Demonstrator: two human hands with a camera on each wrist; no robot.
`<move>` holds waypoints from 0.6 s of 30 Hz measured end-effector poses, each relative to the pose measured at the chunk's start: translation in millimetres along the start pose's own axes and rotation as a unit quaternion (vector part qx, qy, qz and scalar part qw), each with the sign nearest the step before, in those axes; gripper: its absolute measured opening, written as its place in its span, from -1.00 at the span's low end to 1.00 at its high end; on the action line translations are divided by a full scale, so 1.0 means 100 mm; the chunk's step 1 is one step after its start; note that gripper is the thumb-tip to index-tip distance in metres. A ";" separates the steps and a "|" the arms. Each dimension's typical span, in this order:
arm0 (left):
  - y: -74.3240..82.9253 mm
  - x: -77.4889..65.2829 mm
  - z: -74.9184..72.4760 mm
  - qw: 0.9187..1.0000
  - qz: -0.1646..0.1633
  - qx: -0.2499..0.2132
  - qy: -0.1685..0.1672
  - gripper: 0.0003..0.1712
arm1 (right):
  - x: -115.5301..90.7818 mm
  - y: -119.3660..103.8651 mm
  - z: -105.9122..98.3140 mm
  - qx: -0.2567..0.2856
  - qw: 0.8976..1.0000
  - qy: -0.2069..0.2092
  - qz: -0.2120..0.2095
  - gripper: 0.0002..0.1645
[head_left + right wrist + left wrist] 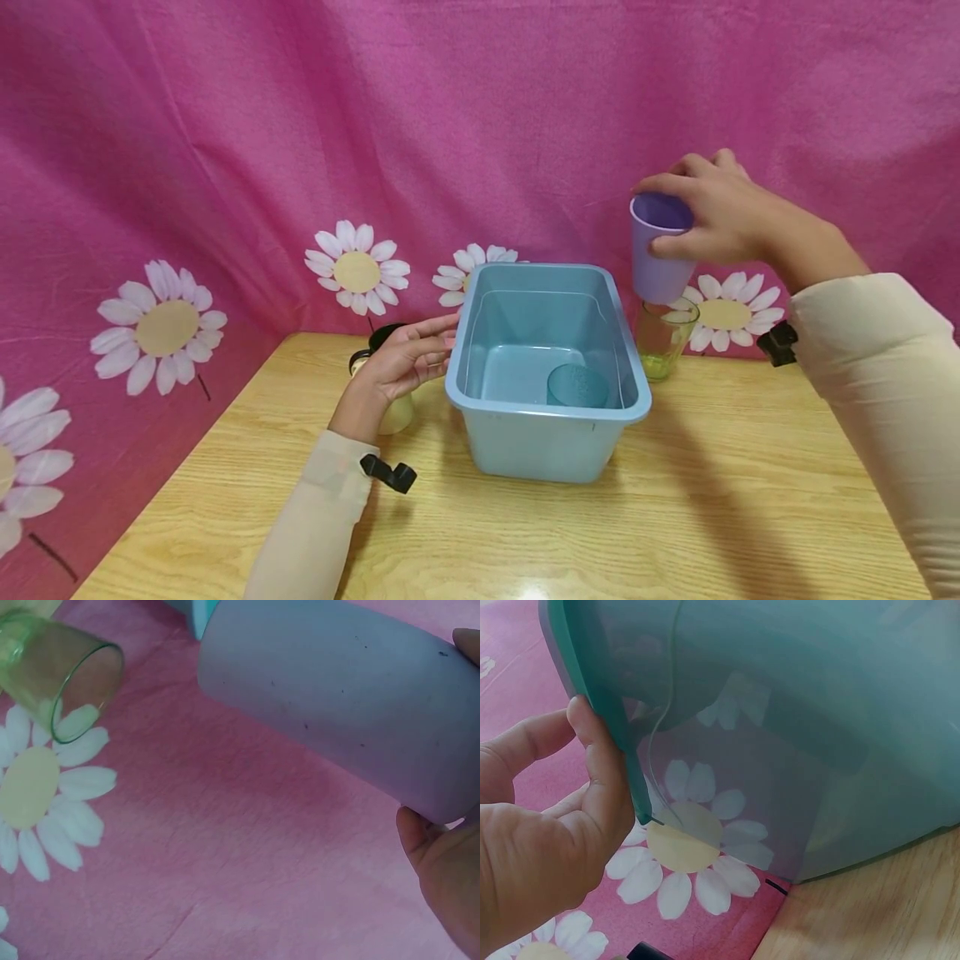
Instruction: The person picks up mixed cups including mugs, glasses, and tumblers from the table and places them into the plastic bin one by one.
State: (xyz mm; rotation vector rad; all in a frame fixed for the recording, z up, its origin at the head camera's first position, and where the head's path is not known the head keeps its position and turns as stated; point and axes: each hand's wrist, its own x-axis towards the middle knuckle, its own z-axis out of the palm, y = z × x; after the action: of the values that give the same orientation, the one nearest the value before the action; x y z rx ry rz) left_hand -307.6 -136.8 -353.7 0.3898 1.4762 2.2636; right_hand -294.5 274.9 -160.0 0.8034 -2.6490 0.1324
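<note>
A light blue plastic basin (540,446) stands on the table, with a round teal container (577,386) inside it near the front right. My left hand (408,358) rests its fingertips against the basin's left rim, fingers mostly straight; the left wrist view has them right at the rim's edge. Up at the right, my right hand (723,208) grips a purple cup (660,271) by its upper rim, thumb on the near side. The cup is upright in the head view, its base overlapping the top of a clear green glass (670,337) beside the basin.
Partly hidden behind the left hand is a pale yellow container (399,415) with a black top. The wooden table (712,500) meets a pink cloth (525,125) with white daisies at the back and left.
</note>
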 end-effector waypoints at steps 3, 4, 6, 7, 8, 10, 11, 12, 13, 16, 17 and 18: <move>0.00 0.00 0.00 1.000 0.000 0.001 0.001 -0.38 | 0.04 -0.08 -0.01 0.003 1.000 0.003 -0.008 -0.24; 0.00 0.00 0.00 1.000 0.000 0.001 0.003 -0.38 | 0.06 -0.10 -0.01 0.003 1.000 0.002 -0.009 -0.24; 0.00 0.00 0.00 1.000 -0.001 0.002 0.005 -0.39 | 0.07 -0.15 -0.01 0.007 1.000 0.000 -0.009 -0.24; -0.01 0.01 0.00 1.000 -0.001 0.003 0.007 -0.39 | 0.08 -0.16 0.00 0.007 1.000 -0.001 -0.011 -0.24; 0.00 0.01 0.01 1.000 -0.001 0.004 0.008 -0.39 | 0.08 -0.18 0.00 0.009 1.000 -0.002 -0.013 -0.24; 0.00 0.01 0.01 1.000 -0.001 0.006 0.010 -0.39 | 0.09 -0.22 0.02 0.012 1.000 -0.006 -0.015 -0.24; 0.00 0.01 0.01 1.000 -0.001 0.006 0.010 -0.39 | 0.10 -0.24 0.03 0.013 1.000 -0.009 -0.016 -0.23; 0.00 0.01 0.01 1.000 -0.001 0.005 0.010 -0.38 | 0.11 -0.26 0.04 0.014 1.000 -0.009 -0.020 -0.23; 0.00 0.01 0.01 1.000 -0.001 0.005 0.010 -0.38 | 0.12 -0.27 0.05 0.014 1.000 -0.010 -0.024 -0.22; -0.01 0.00 0.01 1.000 0.000 0.002 0.011 -0.39 | 0.14 -0.31 0.09 0.019 0.999 -0.015 -0.028 -0.21; -0.01 0.00 0.01 1.000 0.000 0.001 0.011 -0.39 | 0.15 -0.33 0.10 0.020 0.999 -0.015 -0.031 -0.21; -0.01 0.00 0.01 1.000 -0.001 0.001 0.011 -0.39 | 0.15 -0.34 0.11 0.022 0.999 -0.015 -0.033 -0.21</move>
State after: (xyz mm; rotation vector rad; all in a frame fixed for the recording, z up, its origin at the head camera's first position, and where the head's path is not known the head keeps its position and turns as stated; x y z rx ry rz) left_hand -307.1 -135.5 -354.0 0.3649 1.4885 2.2732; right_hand -291.1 236.2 -165.3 0.9128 -2.6537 0.1641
